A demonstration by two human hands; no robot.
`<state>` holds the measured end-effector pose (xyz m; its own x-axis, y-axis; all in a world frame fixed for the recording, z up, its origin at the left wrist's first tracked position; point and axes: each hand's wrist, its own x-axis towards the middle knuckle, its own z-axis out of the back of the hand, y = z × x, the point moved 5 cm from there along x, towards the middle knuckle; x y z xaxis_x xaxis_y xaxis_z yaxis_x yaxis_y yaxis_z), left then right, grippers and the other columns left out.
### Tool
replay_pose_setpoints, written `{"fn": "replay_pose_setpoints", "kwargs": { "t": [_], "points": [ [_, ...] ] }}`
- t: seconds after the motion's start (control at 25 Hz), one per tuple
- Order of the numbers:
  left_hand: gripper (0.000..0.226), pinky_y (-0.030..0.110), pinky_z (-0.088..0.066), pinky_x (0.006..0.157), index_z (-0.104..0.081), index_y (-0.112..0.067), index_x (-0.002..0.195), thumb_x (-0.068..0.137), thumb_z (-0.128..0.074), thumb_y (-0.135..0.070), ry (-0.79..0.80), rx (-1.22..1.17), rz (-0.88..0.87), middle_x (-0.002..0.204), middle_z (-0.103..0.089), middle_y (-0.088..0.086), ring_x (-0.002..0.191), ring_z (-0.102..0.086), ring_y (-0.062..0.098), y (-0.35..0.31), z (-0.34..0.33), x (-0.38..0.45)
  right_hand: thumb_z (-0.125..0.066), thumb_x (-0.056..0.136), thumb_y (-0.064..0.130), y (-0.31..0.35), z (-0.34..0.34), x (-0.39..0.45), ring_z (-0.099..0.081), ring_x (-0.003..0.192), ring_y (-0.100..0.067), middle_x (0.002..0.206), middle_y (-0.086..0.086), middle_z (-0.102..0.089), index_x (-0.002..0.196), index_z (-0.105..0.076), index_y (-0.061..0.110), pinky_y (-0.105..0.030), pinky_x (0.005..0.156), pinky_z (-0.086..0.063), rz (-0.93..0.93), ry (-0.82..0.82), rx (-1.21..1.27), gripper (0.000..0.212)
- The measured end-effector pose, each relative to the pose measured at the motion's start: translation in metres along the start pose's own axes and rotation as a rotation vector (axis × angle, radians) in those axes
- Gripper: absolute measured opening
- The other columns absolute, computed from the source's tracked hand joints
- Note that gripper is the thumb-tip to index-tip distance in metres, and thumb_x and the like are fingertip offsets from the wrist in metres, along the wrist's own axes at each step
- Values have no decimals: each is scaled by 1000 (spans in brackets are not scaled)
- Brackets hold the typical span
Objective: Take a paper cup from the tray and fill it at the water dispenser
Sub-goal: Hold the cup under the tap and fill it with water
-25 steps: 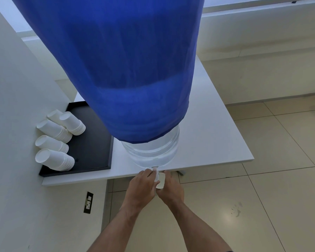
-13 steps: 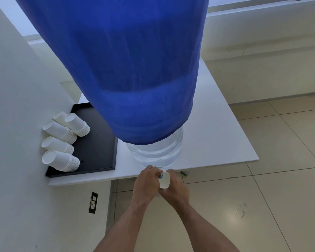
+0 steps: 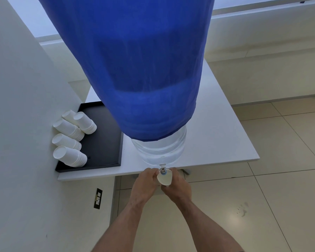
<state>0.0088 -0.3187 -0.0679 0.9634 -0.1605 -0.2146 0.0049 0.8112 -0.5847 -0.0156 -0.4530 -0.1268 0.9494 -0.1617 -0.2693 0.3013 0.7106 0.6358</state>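
The water dispenser (image 3: 158,150) is a clear jug under a blue cloth cover (image 3: 138,70), standing at the white table's front edge. Its small tap (image 3: 163,167) sticks out over the edge. My right hand (image 3: 177,187) grips a white paper cup (image 3: 165,178) from below and holds it tilted with its mouth right under the tap. My left hand (image 3: 145,181) is next to the cup, with its fingertips pinched at the tap. The black tray (image 3: 102,142) lies left of the dispenser, with several stacks of paper cups (image 3: 69,156) on their sides.
The white table (image 3: 216,133) stands against a white wall (image 3: 22,106) on the left. A wall socket (image 3: 98,198) sits below the table edge. Beige floor tiles (image 3: 262,206) spread to the right, under my arms.
The cup has risen and turned so that its mouth sits under the tap. Both hands moved up slightly towards the tap.
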Motion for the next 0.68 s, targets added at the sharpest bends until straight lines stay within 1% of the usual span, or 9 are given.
{"fn": "replay_pose_setpoints", "kwargs": {
  "t": [0.04, 0.12, 0.2, 0.32, 0.48, 0.56, 0.68],
  "points": [
    [27, 27, -52, 83, -70, -15, 116, 106, -47, -25, -10, -6, 7, 111, -73, 3, 97, -67, 19, 3, 1, -2, -68, 81, 30, 1, 1, 0, -69, 93, -24, 108, 11, -67, 121, -48, 27, -32, 66, -43, -2, 3, -7, 45],
    [34, 32, -54, 95, -60, -17, 137, 107, -46, -25, -27, -19, 12, 125, -71, 4, 109, -67, 20, 4, 3, -6, -68, 81, 29, 2, 3, 2, -69, 92, -26, 106, 9, -68, 120, -46, 26, -33, 66, -45, -9, 1, -10, 44],
    [41, 34, -53, 101, -51, -18, 147, 106, -46, -25, -34, -27, 6, 130, -70, 4, 114, -67, 20, -1, 5, -9, -68, 81, 30, 3, 2, 2, -70, 89, -28, 102, 7, -69, 116, -44, 25, -35, 67, -51, -19, 2, -12, 43],
    [43, 37, -55, 103, -52, -19, 147, 105, -49, -30, -52, -50, -39, 133, -70, 5, 116, -67, 21, -9, 5, -12, -67, 81, 31, 4, 2, 4, -71, 87, -30, 98, 7, -69, 112, -42, 26, -38, 69, -56, -19, 2, -11, 41],
    [44, 35, -53, 105, -54, -16, 146, 103, -55, -27, -71, -54, -60, 138, -67, 8, 121, -66, 25, -16, 5, -8, -69, 81, 34, 3, 2, 7, -71, 86, -30, 97, 6, -70, 112, -42, 26, -36, 65, -53, -12, -9, -8, 42],
    [40, 30, -52, 100, -60, -15, 141, 102, -57, -24, -86, -40, -65, 135, -69, 9, 118, -67, 25, -18, 6, -6, -71, 79, 36, 3, 1, 7, -71, 83, -28, 94, 8, -70, 112, -42, 27, -37, 66, -55, -7, -9, -13, 44],
    [28, 23, -51, 85, -72, -13, 124, 101, -58, -19, -124, -11, -79, 118, -76, 9, 102, -70, 21, -21, 9, 1, -71, 79, 37, 2, 0, 8, -70, 80, -26, 85, 10, -65, 111, -43, 27, -36, 66, -55, -14, 2, -7, 44]
  ]
}}
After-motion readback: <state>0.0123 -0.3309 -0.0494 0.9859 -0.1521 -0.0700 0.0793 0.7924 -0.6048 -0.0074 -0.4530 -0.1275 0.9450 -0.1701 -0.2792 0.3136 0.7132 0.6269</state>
